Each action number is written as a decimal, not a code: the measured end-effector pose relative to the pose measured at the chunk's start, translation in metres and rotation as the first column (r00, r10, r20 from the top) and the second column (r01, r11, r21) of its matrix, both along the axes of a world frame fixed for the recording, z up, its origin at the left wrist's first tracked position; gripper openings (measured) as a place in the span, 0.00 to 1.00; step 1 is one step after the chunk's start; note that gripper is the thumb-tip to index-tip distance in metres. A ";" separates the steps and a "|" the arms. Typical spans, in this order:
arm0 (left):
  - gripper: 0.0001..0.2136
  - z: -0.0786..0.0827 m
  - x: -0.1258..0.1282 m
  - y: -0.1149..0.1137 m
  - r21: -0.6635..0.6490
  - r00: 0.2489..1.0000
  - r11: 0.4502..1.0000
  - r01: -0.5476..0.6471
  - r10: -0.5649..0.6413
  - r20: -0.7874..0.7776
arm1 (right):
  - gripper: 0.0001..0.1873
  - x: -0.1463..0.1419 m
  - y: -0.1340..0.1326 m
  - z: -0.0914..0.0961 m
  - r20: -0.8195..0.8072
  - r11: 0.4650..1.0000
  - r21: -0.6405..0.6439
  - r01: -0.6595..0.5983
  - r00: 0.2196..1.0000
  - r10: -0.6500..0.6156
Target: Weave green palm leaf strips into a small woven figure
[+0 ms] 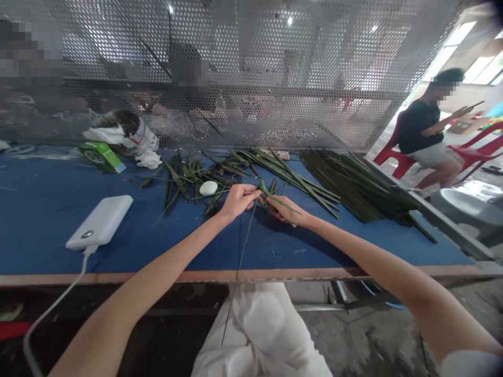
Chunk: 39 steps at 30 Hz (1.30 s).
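Green leaf piece is at the person's fingertips, just above the table, one narrow end lying across the back of the right hand. Thumb and fingers of the left hand make a pinching grip on it. On the right the fingers are curled close beside the leaf, but I cannot tell what that grip closes on. One thin strand hangs from near the left fingertips, past the table's front edge, in front of the white trousers.

Just left of the left hand, a white egg-shaped object lies among loose leaf scraps. Long green strips lie behind the right hand; farther right spreads a dark leaf bundle. Well to the left lies a white power bank with its cable attached.
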<state>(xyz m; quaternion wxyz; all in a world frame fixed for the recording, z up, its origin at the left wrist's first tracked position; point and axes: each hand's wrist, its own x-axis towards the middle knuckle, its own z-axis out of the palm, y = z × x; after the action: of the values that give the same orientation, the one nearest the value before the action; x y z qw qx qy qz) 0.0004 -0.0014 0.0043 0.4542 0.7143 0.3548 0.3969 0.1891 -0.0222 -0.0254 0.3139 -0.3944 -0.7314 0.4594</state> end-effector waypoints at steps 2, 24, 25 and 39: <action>0.11 0.000 -0.001 0.001 -0.001 1.000 1.000 0.014 -0.014 -0.009 | 0.21 0.002 0.000 0.001 0.019 1.000 0.021 -0.015 1.000 0.014; 0.14 -0.001 -0.014 0.017 0.003 0.979 0.990 0.139 -0.137 -0.150 | 0.18 -0.002 -0.006 0.015 0.112 0.999 0.001 0.032 0.993 -0.032; 0.14 -0.001 -0.015 0.018 0.004 0.977 0.990 0.144 -0.141 -0.159 | 0.17 -0.002 -0.007 0.017 0.127 0.999 -0.017 0.047 0.991 -0.044; 0.12 0.003 0.002 -0.001 -0.115 0.999 0.993 -0.028 0.031 0.030 | 0.22 -0.012 -0.006 -0.007 -0.183 0.988 -0.136 0.068 0.979 -0.093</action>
<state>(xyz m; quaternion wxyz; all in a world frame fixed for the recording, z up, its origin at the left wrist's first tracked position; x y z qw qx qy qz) 0.0025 -0.0028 0.0075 0.4941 0.6753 0.3803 0.3939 0.1769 -0.0287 -0.0327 0.3739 -0.3979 -0.6507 0.5277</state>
